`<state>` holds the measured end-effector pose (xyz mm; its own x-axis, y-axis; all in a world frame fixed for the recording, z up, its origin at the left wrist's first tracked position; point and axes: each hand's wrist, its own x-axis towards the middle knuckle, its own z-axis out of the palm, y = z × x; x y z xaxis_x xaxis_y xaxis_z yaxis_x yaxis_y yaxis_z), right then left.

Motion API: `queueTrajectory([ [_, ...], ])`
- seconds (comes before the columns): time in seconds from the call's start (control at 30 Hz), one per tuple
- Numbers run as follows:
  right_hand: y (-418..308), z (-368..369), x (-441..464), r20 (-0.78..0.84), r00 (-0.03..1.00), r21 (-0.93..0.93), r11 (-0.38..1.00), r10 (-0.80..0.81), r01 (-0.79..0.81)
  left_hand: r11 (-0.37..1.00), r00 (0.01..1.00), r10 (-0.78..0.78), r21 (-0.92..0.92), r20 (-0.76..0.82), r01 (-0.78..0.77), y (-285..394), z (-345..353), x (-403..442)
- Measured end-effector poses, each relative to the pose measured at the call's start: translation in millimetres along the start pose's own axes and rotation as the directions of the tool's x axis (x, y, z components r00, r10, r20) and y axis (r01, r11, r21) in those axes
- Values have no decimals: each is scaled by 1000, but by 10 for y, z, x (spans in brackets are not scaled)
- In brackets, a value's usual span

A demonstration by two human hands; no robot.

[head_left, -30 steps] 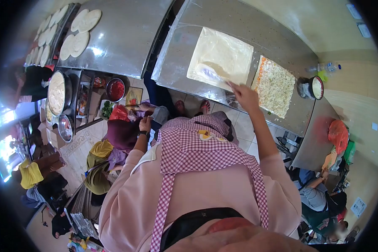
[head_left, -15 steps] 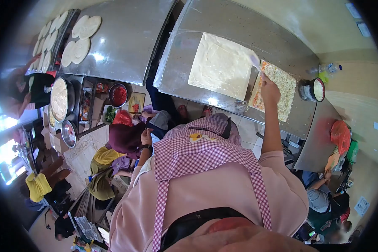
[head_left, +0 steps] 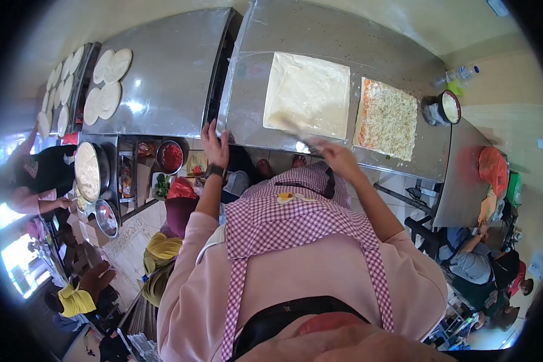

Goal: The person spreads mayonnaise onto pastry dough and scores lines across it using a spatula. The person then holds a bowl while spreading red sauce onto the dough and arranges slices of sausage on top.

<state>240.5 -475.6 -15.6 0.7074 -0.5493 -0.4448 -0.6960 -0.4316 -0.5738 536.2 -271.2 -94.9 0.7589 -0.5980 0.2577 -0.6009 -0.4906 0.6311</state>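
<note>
My right hand (head_left: 338,159) is closed round a pale spatula (head_left: 294,128), blurred by motion. The spatula's head is over the near edge of a square sheet of dough (head_left: 311,90), coated with a glossy cream layer. My left hand (head_left: 216,145) has its fingers spread, at the front left corner of the metal table (head_left: 247,90), and holds nothing. To the right of the coated sheet lies a second dough sheet (head_left: 389,117), covered with whitish crumbly topping and orange sauce along its left side.
A bowl of white food (head_left: 450,107) and a plastic bottle (head_left: 463,73) stand at the right. Flat dough rounds (head_left: 108,99) lie on the left table. A bowl of red food (head_left: 170,157) stands below it. Several people work nearby, one in a maroon headscarf (head_left: 181,214) close on my left.
My right hand has moved left and toward me with the spatula, from the gap between the sheets to the coated sheet's near edge. My left hand has risen forward and opened.
</note>
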Motion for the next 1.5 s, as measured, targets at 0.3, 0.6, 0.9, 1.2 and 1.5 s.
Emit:
queueTrajectory([
  [0.3, 207, 243, 233, -302, 941, -117, 973, 154, -197, 908, 985, -125, 414, 118, 65, 106, 436, 212],
  [0.6, 59, 36, -240, -349, 933, -4, 996, 87, -94, 896, 988, -157, 419, -14, 148, 277, 557, 391],
  [0.9, 643, -409, -335, -411, 868, -380, 814, 277, -440, 917, 990, -141, 374, -14, 137, 287, 527, 396],
  [1.2, 646, -503, 287, -424, 850, -154, 901, 312, -407, 901, 985, -174, 402, -5, 161, 372, 496, 424],
  [1.5, 627, -380, -904, -281, 883, 150, 926, 376, -346, 894, 982, -191, 415, 12, 169, 371, 486, 419],
])
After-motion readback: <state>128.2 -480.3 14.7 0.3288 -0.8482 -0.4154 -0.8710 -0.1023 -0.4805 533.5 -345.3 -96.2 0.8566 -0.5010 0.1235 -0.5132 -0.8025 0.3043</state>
